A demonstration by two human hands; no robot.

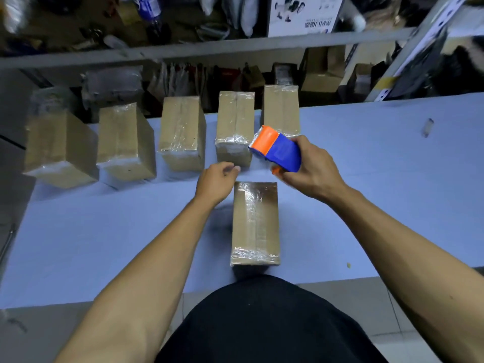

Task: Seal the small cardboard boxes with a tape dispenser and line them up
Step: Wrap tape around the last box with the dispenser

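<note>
The taped box [255,224] lies lengthwise, 12-to-6, just at 5 o'clock from the nearer, loosely curled, empty left hand [216,183]; right hand [311,170] grips the tape dispenser [277,149].

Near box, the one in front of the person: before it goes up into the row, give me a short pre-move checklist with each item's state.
1. Tape runs along the top seam of the near box: ok.
2. Tape severed from the tape dispenser: cannot tell.
3. Right hand grips the dispenser, lifted off the box: ok.
4. Left hand free to move the box: ok, it holds nothing.
5. Row of five boxes has table space at its right end: ok.
6. Underside sealed: cannot tell.
</note>
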